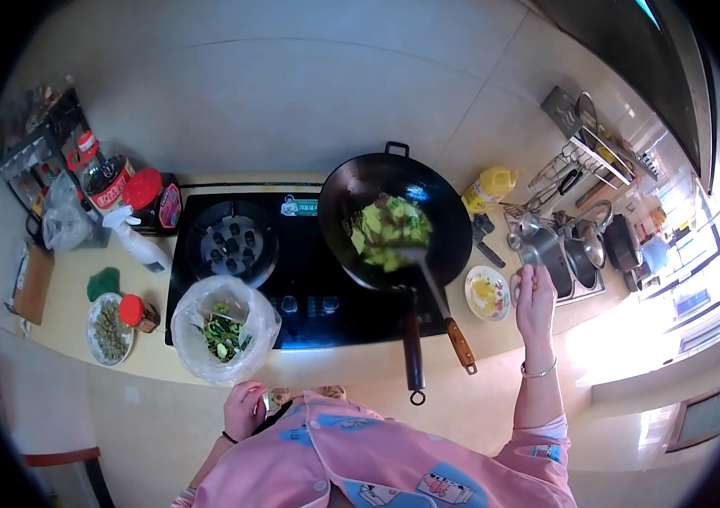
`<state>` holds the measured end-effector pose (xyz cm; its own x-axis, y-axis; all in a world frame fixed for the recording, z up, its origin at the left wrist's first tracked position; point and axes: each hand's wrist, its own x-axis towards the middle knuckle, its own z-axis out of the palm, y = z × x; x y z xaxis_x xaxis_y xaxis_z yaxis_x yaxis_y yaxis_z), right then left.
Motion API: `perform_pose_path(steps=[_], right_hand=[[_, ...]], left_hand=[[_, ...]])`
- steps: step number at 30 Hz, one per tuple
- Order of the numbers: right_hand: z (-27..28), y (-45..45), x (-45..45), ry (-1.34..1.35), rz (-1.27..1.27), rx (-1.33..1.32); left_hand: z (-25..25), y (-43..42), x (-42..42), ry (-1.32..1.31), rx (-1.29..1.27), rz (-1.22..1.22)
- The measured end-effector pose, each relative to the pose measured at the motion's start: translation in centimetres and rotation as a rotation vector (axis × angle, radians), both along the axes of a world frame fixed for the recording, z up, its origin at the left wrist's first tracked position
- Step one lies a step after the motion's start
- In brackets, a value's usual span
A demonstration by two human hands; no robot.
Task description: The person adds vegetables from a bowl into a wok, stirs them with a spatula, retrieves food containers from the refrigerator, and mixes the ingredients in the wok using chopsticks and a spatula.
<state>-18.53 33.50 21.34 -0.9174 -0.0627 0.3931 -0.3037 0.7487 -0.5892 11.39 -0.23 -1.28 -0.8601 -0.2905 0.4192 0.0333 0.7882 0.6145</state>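
My right hand [536, 295] is raised at the counter's right side, between a flowered plate [504, 306] with yellow remnants and the sink. Its fingers are closed around a greyish, shiny thing [531, 256] whose kind does not show. Low at my front, my left hand [246, 410] has curled fingers and nothing visible in it, just below a white plastic bag [191, 349] with green scraps inside. On the stove, a black wok [455, 222] holds chopped greens [390, 227]. A spatula [460, 343] rests in the wok untouched, its wooden handle sticking out beside the wok's handle [412, 360].
The left burner [233, 243] carries no pan. Left of the stove [305, 284] stand a spray bottle [141, 245], sauce jugs [106, 182], a red-lidded jar [141, 313] and a plate [97, 349]. Right of the wok are a yellow bottle [489, 190], a knife [489, 252] and the sink [550, 267].
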Motion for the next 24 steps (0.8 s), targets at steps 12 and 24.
perform_pose_path(steps=[12,24], right_hand=[[-1.1,-3.3,-8.1,-0.243,0.294,-0.435],[-5.6,-10.4,-12.0,-0.184,0.417,-0.014]], left_hand=[[-0.5,1.3,0.7,-0.012,0.042,0.097],[-0.8,1.5,1.9,-0.061,0.034,0.186]])
